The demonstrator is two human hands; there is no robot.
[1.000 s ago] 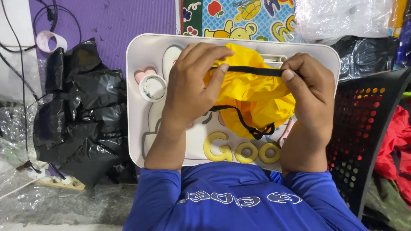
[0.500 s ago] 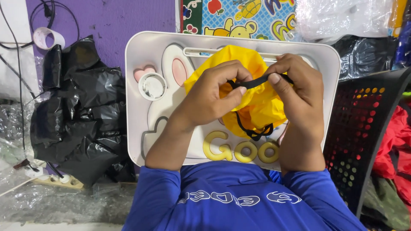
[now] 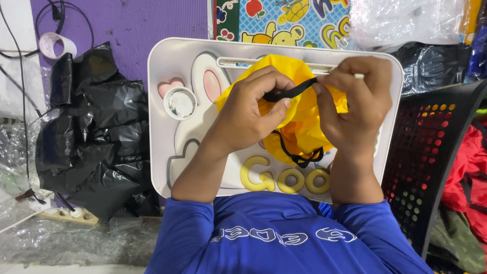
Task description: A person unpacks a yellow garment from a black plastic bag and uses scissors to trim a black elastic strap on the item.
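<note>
A crumpled yellow fabric bag (image 3: 299, 127) with a black drawstring (image 3: 291, 91) lies on a white lap tray (image 3: 167, 66) with a rabbit picture. My left hand (image 3: 253, 109) and my right hand (image 3: 352, 104) meet over the bag, each pinching the black drawstring between thumb and fingers. The cord is stretched taut and short between them. A loop of the same cord (image 3: 302, 157) hangs below the bag, near the yellow letters on the tray.
A round white cup holder (image 3: 180, 103) sits in the tray's left side. Black plastic bags (image 3: 86, 137) are heaped to the left, a black perforated basket (image 3: 436, 162) with red cloth (image 3: 469, 172) to the right. A tape roll (image 3: 53, 45) lies on the purple mat.
My hands have moved closer together along the drawstring, and the left hand has shifted right, uncovering the rabbit's ear on the tray. The bag is bunched tighter.
</note>
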